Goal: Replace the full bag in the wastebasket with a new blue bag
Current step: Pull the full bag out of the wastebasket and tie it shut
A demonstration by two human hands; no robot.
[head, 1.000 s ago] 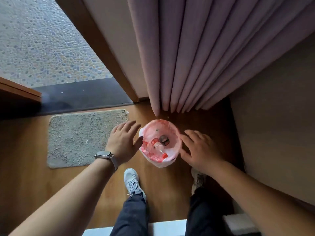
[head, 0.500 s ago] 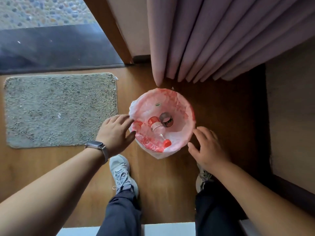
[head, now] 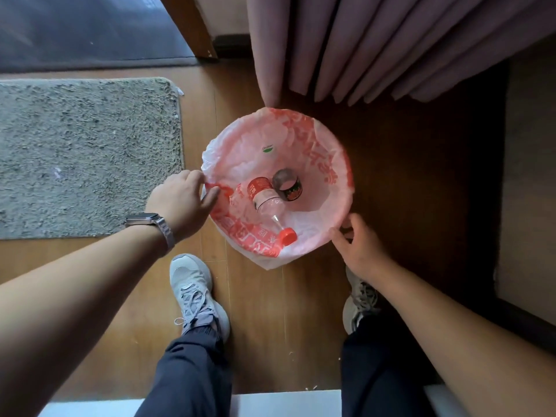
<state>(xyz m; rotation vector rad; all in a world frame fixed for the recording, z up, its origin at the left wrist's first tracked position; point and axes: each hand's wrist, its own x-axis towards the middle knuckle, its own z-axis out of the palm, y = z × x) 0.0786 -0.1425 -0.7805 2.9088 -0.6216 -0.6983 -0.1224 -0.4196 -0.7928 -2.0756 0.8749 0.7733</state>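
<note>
A wastebasket stands on the wooden floor, lined with a white bag printed in red (head: 304, 136) that is folded over its rim. Inside lie a clear plastic bottle (head: 267, 203) with a red cap and a dark tape roll (head: 287, 185). My left hand (head: 180, 203), with a watch on the wrist, pinches the bag's edge at the left rim. At the lower right rim, the fingers of my right hand (head: 358, 248) close on the bag's edge. No blue bag is in view.
A grey mat (head: 84, 155) lies on the floor to the left. Pink curtains (head: 376, 43) hang just behind the basket. A dark cabinet side (head: 529, 176) bounds the right. My two shoes (head: 195, 293) stand close in front of the basket.
The view has dropped closer over the basket. Both hands moved from hovering beside the basket onto its rim, and their fingers have closed on the bag's edge.
</note>
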